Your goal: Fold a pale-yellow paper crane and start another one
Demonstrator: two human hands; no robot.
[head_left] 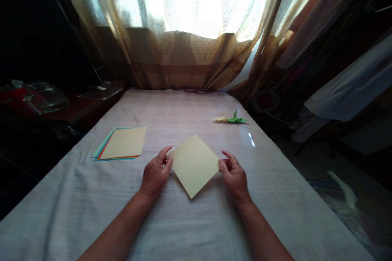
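In the head view, your left hand (pixel 157 172) and right hand (pixel 234 175), loosely curled, are pinching opposite corners of a smooth cream paper square (pixel 195 167), diamond-wise over wrinkled cloth (pixel 183 232). A paper stack (pixel 124 142) is lying left; spiky folded papers (pixel 236 120), green and cream, are resting ahead, right, their creases blurring. The frame is cutting off your forearms (pixel 121 224).

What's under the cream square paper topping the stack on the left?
Edges of pale green paper, blue paper and orange-red paper peek out beneath the cream square paper. Their middles, and anything fully covered, can't be seen.
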